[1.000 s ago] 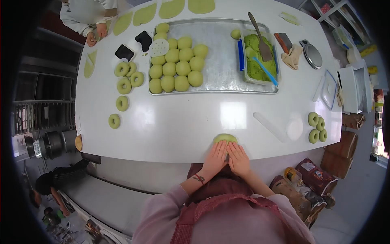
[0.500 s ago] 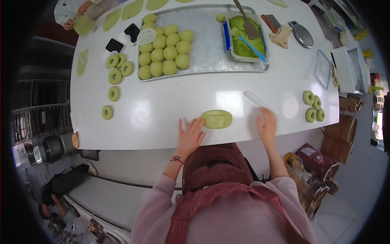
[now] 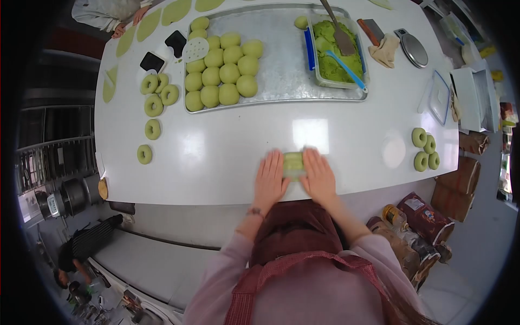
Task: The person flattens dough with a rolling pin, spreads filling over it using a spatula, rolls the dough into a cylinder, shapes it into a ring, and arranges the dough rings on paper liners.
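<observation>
A piece of green dough point(image 3: 293, 161) lies on the white table near its front edge, with a faint translucent strip across its near part. My left hand point(image 3: 270, 176) is flat at the dough's left side, fingers stretched forward and thumb pointing inward. At the right side my right hand point(image 3: 319, 174) mirrors it, also with stretched fingers. Both sets of fingertips are slightly blurred. The dough's ends and whatever lies under my palms are hidden.
Beyond are a metal tray point(image 3: 281, 101) of green dough balls point(image 3: 228, 73) and a tub of green filling point(image 3: 336, 85). Dough rings point(image 3: 144, 154) lie left, more rings point(image 3: 421, 161) right. A scale point(image 3: 414, 50) stands back right. A co-worker's hands point(image 3: 142, 14) show top left.
My right hand has come back left to the dough, and my left hand has shifted right. The translucent strip no longer lies on the table at the right.
</observation>
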`<state>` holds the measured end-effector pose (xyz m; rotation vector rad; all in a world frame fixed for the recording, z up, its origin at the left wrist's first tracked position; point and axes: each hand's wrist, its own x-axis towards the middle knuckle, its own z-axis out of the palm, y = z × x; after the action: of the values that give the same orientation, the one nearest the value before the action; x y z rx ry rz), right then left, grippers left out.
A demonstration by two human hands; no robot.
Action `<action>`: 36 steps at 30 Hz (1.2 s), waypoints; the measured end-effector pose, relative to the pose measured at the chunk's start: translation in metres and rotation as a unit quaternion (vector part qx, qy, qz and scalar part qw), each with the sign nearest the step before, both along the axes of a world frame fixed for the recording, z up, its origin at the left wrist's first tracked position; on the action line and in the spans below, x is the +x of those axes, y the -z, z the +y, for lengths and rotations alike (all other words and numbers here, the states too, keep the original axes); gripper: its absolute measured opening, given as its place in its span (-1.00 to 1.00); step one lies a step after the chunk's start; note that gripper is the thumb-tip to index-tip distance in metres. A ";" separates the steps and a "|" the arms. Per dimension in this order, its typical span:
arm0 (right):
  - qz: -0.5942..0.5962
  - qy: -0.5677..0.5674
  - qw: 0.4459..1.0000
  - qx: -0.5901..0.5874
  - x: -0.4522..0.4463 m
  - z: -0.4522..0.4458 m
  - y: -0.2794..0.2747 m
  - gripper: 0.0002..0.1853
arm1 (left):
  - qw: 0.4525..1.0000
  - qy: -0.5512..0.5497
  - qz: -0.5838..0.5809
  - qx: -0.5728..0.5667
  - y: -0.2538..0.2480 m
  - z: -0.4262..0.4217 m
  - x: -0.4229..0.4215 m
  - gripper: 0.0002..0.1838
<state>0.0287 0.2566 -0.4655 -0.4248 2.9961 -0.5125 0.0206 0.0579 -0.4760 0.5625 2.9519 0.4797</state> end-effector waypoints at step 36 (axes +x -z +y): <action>0.112 0.158 0.981 -0.014 -0.107 0.003 0.008 -0.21 | 0.992 -0.079 0.077 0.065 -0.002 0.029 -0.116 -0.15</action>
<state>-0.0785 0.2597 -0.4731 -0.0016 3.2991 -0.5636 -0.0949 0.0870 -0.4744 0.3945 3.1464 0.6766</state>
